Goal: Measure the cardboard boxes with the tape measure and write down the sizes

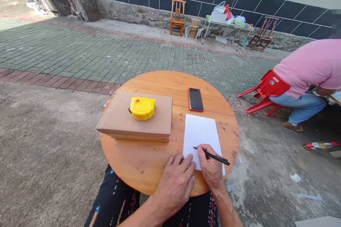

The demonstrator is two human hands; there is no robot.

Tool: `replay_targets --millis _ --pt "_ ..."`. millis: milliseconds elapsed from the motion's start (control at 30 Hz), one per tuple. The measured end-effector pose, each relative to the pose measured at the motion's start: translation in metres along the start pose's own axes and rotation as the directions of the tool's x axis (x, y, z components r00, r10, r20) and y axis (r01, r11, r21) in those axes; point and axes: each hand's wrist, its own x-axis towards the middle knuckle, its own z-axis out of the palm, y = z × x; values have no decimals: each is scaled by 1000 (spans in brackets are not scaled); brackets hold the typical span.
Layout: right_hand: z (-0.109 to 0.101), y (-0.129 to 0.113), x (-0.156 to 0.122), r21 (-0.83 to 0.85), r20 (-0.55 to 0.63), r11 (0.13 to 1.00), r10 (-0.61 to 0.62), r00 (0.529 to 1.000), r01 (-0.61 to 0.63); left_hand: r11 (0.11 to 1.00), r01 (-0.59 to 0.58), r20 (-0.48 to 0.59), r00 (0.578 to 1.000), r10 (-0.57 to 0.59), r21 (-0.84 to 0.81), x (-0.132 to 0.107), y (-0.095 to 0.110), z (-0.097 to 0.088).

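My right hand (211,166) grips a black pen (215,156), its tip at the sheet of white paper (201,127), which bears several rows of small handwriting. Flat beside it, my left hand (178,176) rests with fingers stretched out, the fingertips on the paper's lower left edge and the table. Left of the paper, a yellow tape measure (143,108) lies on a stack of brown cardboard (117,117). Just beyond the paper is a phone (196,99) with a red edge and a dark screen.
The round wooden table (149,173) stands before my knees. At right, a person in a pink shirt (311,60) sits on a red plastic chair (271,85); a bottle (321,145) lies on the ground. By the wall stand a wooden chair (177,17) and a loaded folding table (229,25).
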Motion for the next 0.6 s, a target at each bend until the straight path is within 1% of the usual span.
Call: replay_targets --millis 600 --pt "0 0 1 -9 -14 1000 0 1000 0 1000 -11 -22 1000 11 6 1 0 -1"
